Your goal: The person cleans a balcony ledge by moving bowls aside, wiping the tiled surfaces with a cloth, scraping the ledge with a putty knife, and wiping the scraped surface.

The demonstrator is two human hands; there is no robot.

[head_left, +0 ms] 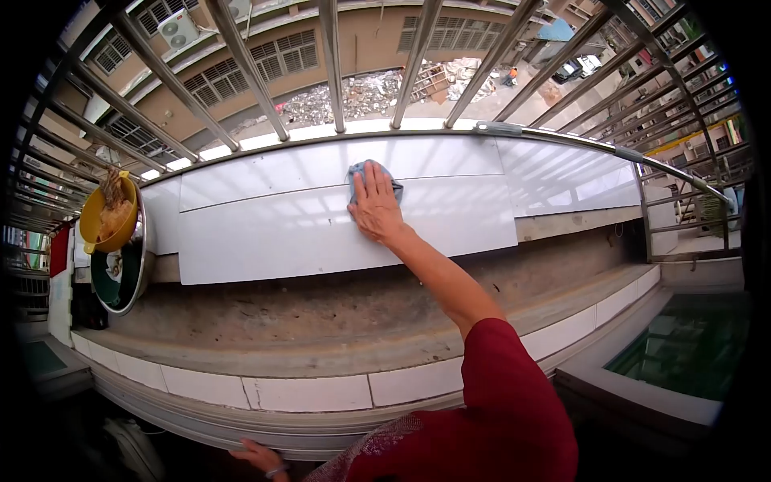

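My right hand (374, 205) lies palm down on a crumpled blue-grey cloth (392, 187), pressing it against the white panel (281, 233). The cloth shows around the fingers, near the seam between two white boards. At the bottom, my left hand (259, 456) rests at the metal window track (297, 442), its fingers stretched out and apart, with nothing seen in it.
Metal bars (332, 72) rise beyond the panels. A long pole (594, 145) lies at the right. A yellow basket (110, 217) and a metal bowl (143, 269) stand at the left. A recessed concrete ledge (321, 313) runs before the panels, edged by white tiles (309, 394).
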